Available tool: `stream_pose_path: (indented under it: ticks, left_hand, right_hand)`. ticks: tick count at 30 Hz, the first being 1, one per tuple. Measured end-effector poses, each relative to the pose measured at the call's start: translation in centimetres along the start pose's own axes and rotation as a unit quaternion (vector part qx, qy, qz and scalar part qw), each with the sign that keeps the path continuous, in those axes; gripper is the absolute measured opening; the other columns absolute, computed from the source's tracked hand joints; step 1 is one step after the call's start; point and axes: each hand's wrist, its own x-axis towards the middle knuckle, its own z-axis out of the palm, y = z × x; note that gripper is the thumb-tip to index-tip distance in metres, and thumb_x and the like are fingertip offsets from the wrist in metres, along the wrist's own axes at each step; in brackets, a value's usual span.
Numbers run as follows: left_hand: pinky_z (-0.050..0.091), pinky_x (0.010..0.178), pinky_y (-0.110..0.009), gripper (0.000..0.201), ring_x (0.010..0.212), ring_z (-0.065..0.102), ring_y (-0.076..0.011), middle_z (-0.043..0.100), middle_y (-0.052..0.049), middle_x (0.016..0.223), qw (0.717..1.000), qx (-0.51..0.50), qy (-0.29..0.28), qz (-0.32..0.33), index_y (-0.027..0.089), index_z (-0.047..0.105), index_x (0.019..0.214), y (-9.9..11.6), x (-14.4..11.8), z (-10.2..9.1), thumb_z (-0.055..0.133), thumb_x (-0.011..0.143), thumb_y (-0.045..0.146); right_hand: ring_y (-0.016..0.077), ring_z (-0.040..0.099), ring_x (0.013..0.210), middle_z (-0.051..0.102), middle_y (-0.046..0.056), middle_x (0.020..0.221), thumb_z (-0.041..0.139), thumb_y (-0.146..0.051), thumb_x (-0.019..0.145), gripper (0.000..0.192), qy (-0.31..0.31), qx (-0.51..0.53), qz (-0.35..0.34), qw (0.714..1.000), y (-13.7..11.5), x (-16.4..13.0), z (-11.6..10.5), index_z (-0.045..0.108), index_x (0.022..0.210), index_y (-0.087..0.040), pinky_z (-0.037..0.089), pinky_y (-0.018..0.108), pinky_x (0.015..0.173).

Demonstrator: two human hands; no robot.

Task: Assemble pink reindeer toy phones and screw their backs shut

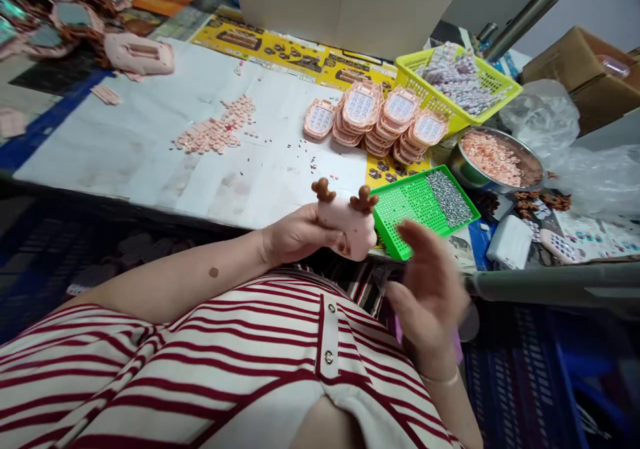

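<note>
My left hand [305,236] is closed around a pale pink plastic casing [347,226] with two brown antler-shaped pieces on its upper edge. It is held in the air just off the table's front edge. To the right of it, my right hand [433,289] is raised and smeared by motion. Its thumb stands apart from the fingers, and no object shows in it. Behind that hand lies a green perforated tray [405,212] with many small metal screws [449,199] in its right part.
Stacks of pink frames with white keypads [360,106] stand beside a yellow basket [407,79]. A steel bowl [457,162] holds small pink parts. Loose pink pieces [215,129] lie on the white table [100,149]. More casings [140,56] sit at far left.
</note>
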Motion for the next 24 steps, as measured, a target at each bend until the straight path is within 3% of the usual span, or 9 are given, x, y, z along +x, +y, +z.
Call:
stream_pose_path:
  ticks: [5, 9, 11, 14, 16, 18, 19, 21, 24]
  left_hand:
    - [0.048, 0.109, -0.038, 0.042, 0.132, 0.06, -0.0286, 0.068, -0.01, 0.136, 0.998, 0.05, -0.048, 0.012, 0.025, 0.08, 0.109, 0.4, -1.2, -0.3, 0.089, 0.069, 0.019]
    - [0.05, 0.107, -0.041, 0.042, 0.127, 0.062, -0.0292, 0.07, -0.01, 0.132, 0.997, 0.064, -0.025, 0.025, 0.026, 0.08, 0.11, 0.2, -1.3, -2.0, 0.09, 0.069, 0.025]
    - [0.052, 0.104, -0.042, 0.042, 0.121, 0.065, -0.0302, 0.073, -0.012, 0.123, 0.997, 0.073, 0.008, 0.033, 0.024, 0.08, 0.107, 0.4, -1.3, -2.8, 0.091, 0.067, 0.031]
    - [0.053, 0.1, -0.043, 0.042, 0.114, 0.069, -0.0316, 0.076, -0.015, 0.113, 0.991, 0.102, 0.073, 0.052, 0.019, 0.08, 0.1, 2.2, -2.4, -4.3, 0.092, 0.066, 0.039]
    - [0.055, 0.097, -0.042, 0.044, 0.111, 0.07, -0.0322, 0.076, -0.017, 0.113, 0.983, 0.14, 0.107, 0.047, 0.017, 0.08, 0.1, 4.7, -4.8, -5.8, 0.091, 0.065, 0.04]
    - [0.056, 0.091, -0.04, 0.049, 0.109, 0.071, -0.0332, 0.076, -0.018, 0.116, 0.971, 0.212, 0.112, -0.011, 0.019, 0.08, 0.103, 8.3, -8.6, -7.8, 0.093, 0.059, 0.036]
    - [0.056, 0.09, -0.04, 0.05, 0.109, 0.071, -0.0339, 0.076, -0.018, 0.118, 0.953, 0.273, 0.113, -0.072, 0.021, 0.081, 0.105, 10.2, -10.8, -8.8, 0.093, 0.059, 0.036]
    - [0.052, 0.098, -0.039, 0.052, 0.115, 0.068, -0.0342, 0.077, -0.013, 0.119, 0.867, 0.442, 0.168, -0.157, 0.025, 0.083, 0.101, 13.8, -15.0, -11.0, 0.096, 0.051, 0.034]
    - [0.041, 0.112, -0.04, 0.058, 0.122, 0.063, -0.0325, 0.077, -0.005, 0.121, 0.754, 0.557, 0.328, -0.117, 0.03, 0.081, 0.106, 17.3, -18.3, -13.8, 0.093, 0.052, 0.048]
  right_hand:
    - [0.0216, 0.071, 0.081, 0.077, 0.005, 0.088, 0.068, -0.057, 0.087, 0.037, -0.083, 0.119, 0.03, 0.989, 2.5, 3.0, 4.1, 0.074, 0.095, -0.022, 0.062, 0.038, 0.076]
    - [0.0187, 0.07, 0.074, 0.077, 0.004, 0.083, 0.072, -0.059, 0.084, 0.039, -0.105, 0.155, 0.053, 0.981, 3.3, 4.2, 5.5, 0.072, 0.091, -0.02, 0.061, 0.033, 0.071]
    - [0.0197, 0.073, 0.082, 0.079, 0.005, 0.092, 0.072, -0.057, 0.084, 0.039, -0.136, 0.162, 0.06, 0.976, 3.4, 4.6, 5.8, 0.073, 0.098, -0.021, 0.062, 0.034, 0.078]
    - [0.0251, 0.07, 0.12, 0.072, 0.01, 0.133, 0.078, -0.057, 0.08, 0.059, -0.175, 0.179, 0.047, 0.967, 3.9, 5.3, 6.1, 0.065, 0.129, -0.027, 0.058, 0.042, 0.103]
    - [0.0261, 0.063, 0.133, 0.063, 0.011, 0.147, 0.078, -0.056, 0.08, 0.069, -0.184, 0.173, 0.053, 0.966, 4.4, 5.6, 6.1, 0.058, 0.14, -0.03, 0.053, 0.047, 0.112]
    - [0.025, 0.067, 0.127, 0.068, 0.012, 0.14, 0.074, -0.053, 0.085, 0.058, -0.174, 0.138, 0.071, 0.972, 5.0, 5.9, 6.0, 0.062, 0.136, -0.029, 0.055, 0.048, 0.11]
    - [0.0244, 0.07, 0.121, 0.071, 0.012, 0.134, 0.072, -0.052, 0.087, 0.052, -0.167, 0.119, 0.08, 0.975, 5.3, 6.1, 6.0, 0.066, 0.131, -0.027, 0.057, 0.048, 0.107]
    - [0.0233, 0.073, 0.11, 0.076, 0.012, 0.123, 0.071, -0.051, 0.088, 0.044, -0.157, 0.09, 0.092, 0.979, 5.8, 6.6, 6.0, 0.07, 0.122, -0.024, 0.06, 0.045, 0.1]
    - [0.0216, 0.075, 0.097, 0.079, 0.011, 0.11, 0.069, -0.051, 0.089, 0.039, -0.153, 0.063, 0.088, 0.982, 6.3, 7.8, 6.6, 0.073, 0.113, -0.021, 0.063, 0.039, 0.087]
